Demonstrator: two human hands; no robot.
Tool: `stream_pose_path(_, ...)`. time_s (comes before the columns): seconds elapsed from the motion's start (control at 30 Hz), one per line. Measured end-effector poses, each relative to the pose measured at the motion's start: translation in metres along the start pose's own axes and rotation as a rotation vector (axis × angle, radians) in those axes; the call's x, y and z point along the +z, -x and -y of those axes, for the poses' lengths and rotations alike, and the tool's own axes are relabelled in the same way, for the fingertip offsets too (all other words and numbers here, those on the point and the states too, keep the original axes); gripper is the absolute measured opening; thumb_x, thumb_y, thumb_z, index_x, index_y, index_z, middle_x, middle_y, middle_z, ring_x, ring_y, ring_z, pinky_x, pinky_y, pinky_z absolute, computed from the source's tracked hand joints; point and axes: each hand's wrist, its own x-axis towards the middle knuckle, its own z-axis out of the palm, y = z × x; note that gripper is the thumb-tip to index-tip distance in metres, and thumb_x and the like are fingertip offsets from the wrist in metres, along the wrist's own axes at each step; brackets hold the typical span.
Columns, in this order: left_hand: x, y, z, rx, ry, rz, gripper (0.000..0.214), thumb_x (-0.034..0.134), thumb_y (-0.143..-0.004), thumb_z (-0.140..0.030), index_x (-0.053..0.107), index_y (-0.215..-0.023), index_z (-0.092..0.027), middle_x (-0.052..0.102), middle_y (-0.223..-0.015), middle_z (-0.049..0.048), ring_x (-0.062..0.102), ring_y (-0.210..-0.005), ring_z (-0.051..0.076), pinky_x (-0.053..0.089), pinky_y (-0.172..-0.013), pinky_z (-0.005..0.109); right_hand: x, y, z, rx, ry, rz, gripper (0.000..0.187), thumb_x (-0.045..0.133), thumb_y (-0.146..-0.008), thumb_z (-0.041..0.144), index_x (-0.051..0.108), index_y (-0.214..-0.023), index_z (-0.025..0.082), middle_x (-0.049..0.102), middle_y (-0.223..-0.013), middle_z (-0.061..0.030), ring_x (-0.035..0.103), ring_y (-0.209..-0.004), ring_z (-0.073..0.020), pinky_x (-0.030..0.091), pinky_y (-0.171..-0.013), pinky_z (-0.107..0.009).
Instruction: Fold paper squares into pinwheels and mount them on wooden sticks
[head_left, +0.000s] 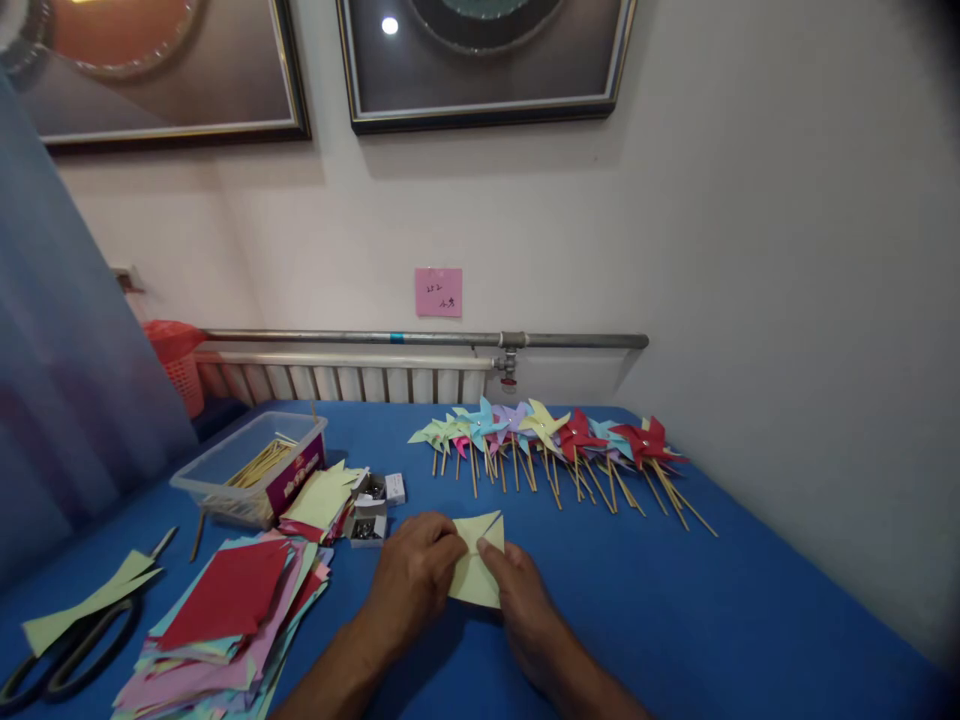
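A pale yellow paper square (474,578) with a cut near its upper right corner is held just above the blue table. My left hand (420,560) pinches its left edge, thumb and fingers pressed together. My right hand (517,590) grips the right edge, its thumb on top of the paper near the cut and its fingers behind. Left of my hands lies a stack of colored paper squares (225,600), a red one on top. Two small boxes of metal pins (367,528) stand beyond my left hand.
Finished paper pinwheels on sticks (547,430) lie along the table's back. A clear plastic box of wooden sticks (259,465) stands at left, beside cut yellow sheets (322,500). Black-handled scissors (90,640) lie at far left under yellow paper pieces (94,598). A blue curtain (67,330) hangs there.
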Motion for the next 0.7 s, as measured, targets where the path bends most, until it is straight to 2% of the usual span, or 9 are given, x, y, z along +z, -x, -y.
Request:
stream_pose_path(0.1, 0.001, 0.000, 0.001, 0.038, -0.057, -0.007, 0.029, 0.052, -0.099, -0.009, 0.077, -0.088, -0.020, 0.073, -0.088, 0.0071, 0.066, -0.079, 0.020, 0.045, -0.071, 0.030, 0.001, 0.003, 0.004, -0.002, 0.003, 0.006, 0.060, 0.085, -0.078, 0.066, 0.080, -0.109, 0.014, 0.083, -0.086, -0.0099, 0.076, -0.076, -0.0278, 0.056, -0.067, -0.034)
stream_pose_path(0.23, 0.001, 0.000, 0.003, 0.095, -0.120, -0.009, 0.027, 0.054, -0.099, -0.010, 0.076, -0.088, -0.019, 0.073, -0.087, 0.0072, 0.065, -0.078, 0.020, 0.045, -0.071, 0.031, 0.000, 0.005, 0.007, 0.000, 0.021, 0.047, 0.057, 0.086, -0.079, 0.060, 0.080, -0.111, 0.014, 0.083, -0.085, -0.0095, 0.076, -0.075, -0.0271, 0.055, -0.067, -0.033)
stream_pose_path(0.43, -0.003, 0.000, -0.003, 0.037, -0.047, 0.032, 0.028, 0.052, -0.098, -0.011, 0.076, -0.088, -0.020, 0.075, -0.092, 0.0079, 0.066, -0.081, 0.020, 0.047, -0.074, 0.032, -0.005, -0.002, -0.002, -0.051, 0.049, 0.025, 0.047, 0.085, -0.079, 0.048, 0.079, -0.112, 0.014, 0.084, -0.088, -0.0082, 0.077, -0.076, -0.0269, 0.057, -0.070, -0.033)
stream_pose_path(0.5, -0.009, -0.002, -0.008, -0.055, 0.077, 0.050, 0.025, 0.053, -0.098, -0.014, 0.076, -0.090, -0.020, 0.075, -0.097, 0.0086, 0.068, -0.086, 0.021, 0.048, -0.077, 0.033, -0.009, -0.007, -0.005, -0.053, 0.070, 0.014, 0.046, 0.085, -0.078, 0.047, 0.079, -0.110, 0.014, 0.084, -0.086, -0.0081, 0.078, -0.074, -0.0275, 0.058, -0.071, -0.034)
stream_pose_path(0.57, -0.015, -0.006, -0.012, -0.209, 0.224, 0.058, 0.022, 0.055, -0.098, -0.019, 0.075, -0.090, -0.020, 0.075, -0.096, 0.0078, 0.069, -0.088, 0.021, 0.048, -0.078, 0.032, -0.011, -0.012, -0.007, -0.046, 0.113, -0.007, 0.046, 0.085, -0.075, 0.048, 0.080, -0.105, 0.014, 0.084, -0.082, -0.0081, 0.077, -0.072, -0.0284, 0.060, -0.070, -0.036)
stream_pose_path(0.7, -0.017, -0.012, -0.007, -0.664, 0.431, 0.078, 0.023, 0.064, -0.092, -0.033, 0.069, -0.073, -0.020, 0.068, -0.073, 0.0024, 0.062, -0.071, 0.019, 0.040, -0.067, 0.029, -0.013, -0.015, -0.003, -0.070, 0.237, -0.055, 0.042, 0.083, -0.071, 0.050, 0.080, -0.096, 0.017, 0.084, -0.083, -0.0092, 0.078, -0.075, -0.0310, 0.062, -0.073, -0.039)
